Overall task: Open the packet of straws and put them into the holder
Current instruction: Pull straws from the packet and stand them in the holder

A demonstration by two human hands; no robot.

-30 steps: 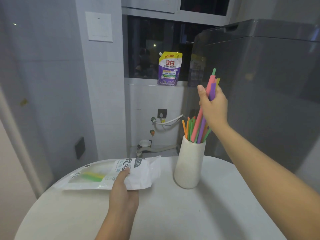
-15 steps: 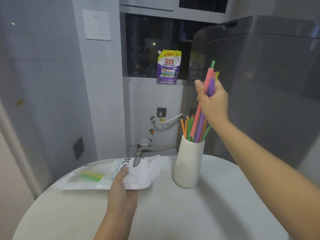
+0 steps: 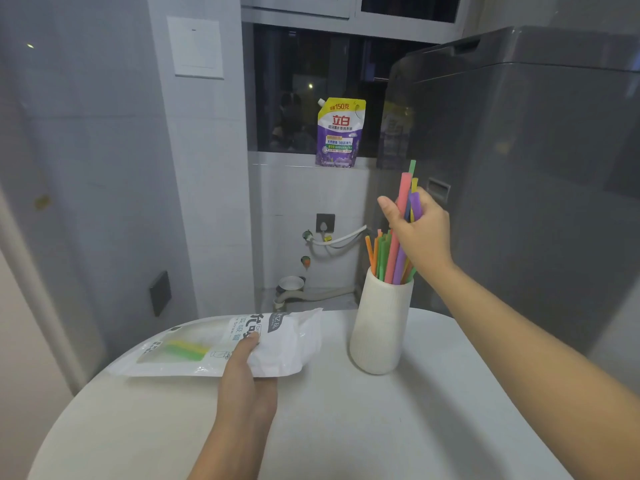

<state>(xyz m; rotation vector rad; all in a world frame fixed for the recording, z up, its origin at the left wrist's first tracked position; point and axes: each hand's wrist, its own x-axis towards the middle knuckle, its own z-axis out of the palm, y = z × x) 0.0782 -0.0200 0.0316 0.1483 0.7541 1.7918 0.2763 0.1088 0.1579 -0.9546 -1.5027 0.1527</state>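
A white ribbed holder stands upright on the round white table. Orange and green straws stick out of its mouth. My right hand is above the holder, closed around a bunch of pink, purple, yellow and green straws whose lower ends reach into the holder. The white straw packet lies flat on the table to the left, with green and yellow straws showing through its clear window. My left hand grips the packet's near edge.
A large grey appliance stands right behind the holder. A purple detergent pouch sits on the window ledge. Pipes, a tap and a wall socket are on the tiled wall beyond the table's far edge.
My right hand has come down with the bunch, pushing the straws deeper into the holder. The left hand and packet have stayed put.
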